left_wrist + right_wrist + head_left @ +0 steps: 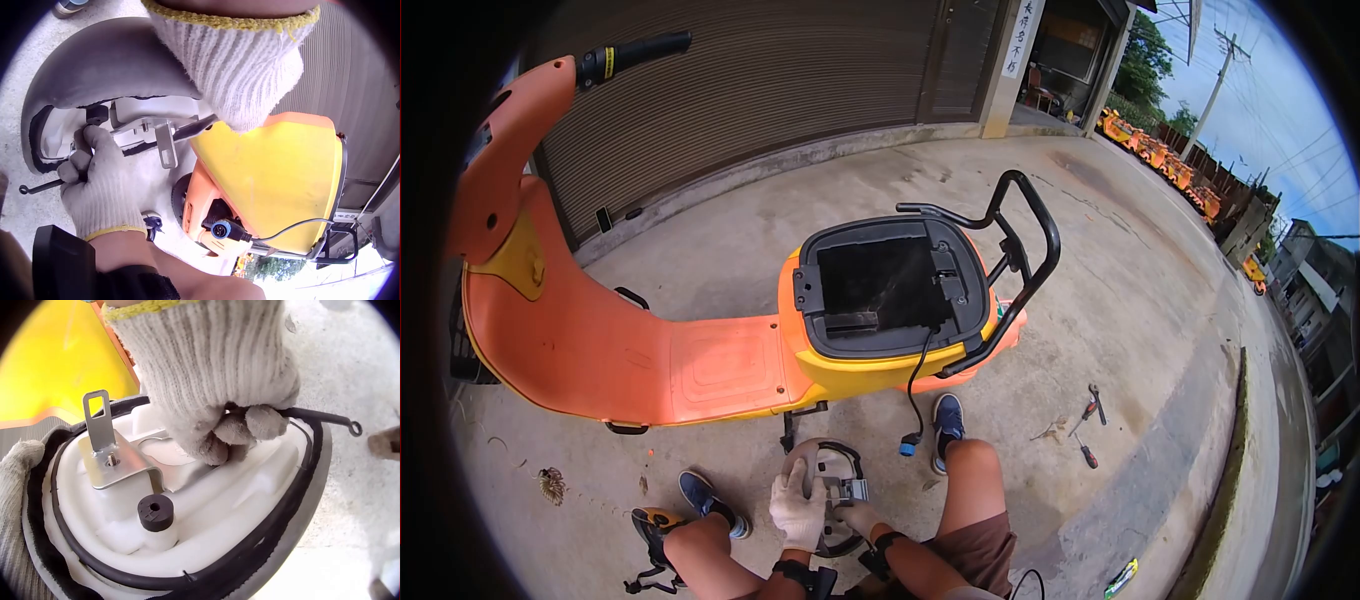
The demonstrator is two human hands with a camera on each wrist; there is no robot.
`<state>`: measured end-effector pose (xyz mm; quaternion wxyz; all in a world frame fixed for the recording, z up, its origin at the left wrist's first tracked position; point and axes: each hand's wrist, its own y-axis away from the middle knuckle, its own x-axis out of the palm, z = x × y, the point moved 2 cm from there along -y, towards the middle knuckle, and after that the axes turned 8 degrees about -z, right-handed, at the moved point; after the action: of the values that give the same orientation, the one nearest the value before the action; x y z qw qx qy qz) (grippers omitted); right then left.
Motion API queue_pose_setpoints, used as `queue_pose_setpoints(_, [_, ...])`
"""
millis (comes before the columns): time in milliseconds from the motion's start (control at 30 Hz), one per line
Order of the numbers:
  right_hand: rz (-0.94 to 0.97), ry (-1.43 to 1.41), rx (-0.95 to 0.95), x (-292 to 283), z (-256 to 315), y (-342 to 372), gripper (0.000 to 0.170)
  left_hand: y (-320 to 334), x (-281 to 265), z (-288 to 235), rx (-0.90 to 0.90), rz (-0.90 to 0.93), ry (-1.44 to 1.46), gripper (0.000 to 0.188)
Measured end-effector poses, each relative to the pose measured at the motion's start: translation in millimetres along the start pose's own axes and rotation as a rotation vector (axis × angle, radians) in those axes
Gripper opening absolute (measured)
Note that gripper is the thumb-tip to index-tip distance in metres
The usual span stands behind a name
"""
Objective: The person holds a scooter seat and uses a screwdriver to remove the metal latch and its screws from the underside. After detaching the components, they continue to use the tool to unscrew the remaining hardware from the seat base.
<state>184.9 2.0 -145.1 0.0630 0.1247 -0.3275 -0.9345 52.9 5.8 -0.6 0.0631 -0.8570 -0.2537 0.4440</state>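
Note:
A scooter seat (832,465) with a grey cover is held between the person's knees. Its white underside (212,544) carries a metal bracket (100,434) with a slotted tab, plus a round black rubber foot (155,512). My left hand (797,510), in a white knit glove, grips the seat's edge; its fingertips show at the cover in the right wrist view. Over the underside beside the bracket, my gloved right hand (219,381) has its fingers curled around a thin black rod (322,417) with a small ring end. The rod's other end is hidden in the hand.
An orange and yellow scooter (725,365) stands ahead, its seat opening (880,285) uncovered. A cable with a blue connector (909,446) hangs from it. To the right, a screwdriver (1089,456) and other hand tools lie on the concrete. A roller shutter (750,100) is behind.

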Motion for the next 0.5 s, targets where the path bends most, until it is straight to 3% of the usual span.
queue_pose_setpoints(333, [0.015, -0.027, 0.018, 2, -6, -4, 0.040, 1, 0, 2, -0.027, 0.004, -0.003, 0.047])
queue_pose_setpoints(400, [0.028, 0.059, 0.154, -1, 0, -1, 0.040, 1, -1, 1, -0.006, -0.005, -0.005, 0.047])
queue_pose_setpoints(500, [0.042, 0.037, 0.184, -3, 5, 6, 0.039, 1, 0, 2, -0.043, 0.038, -0.019, 0.050])
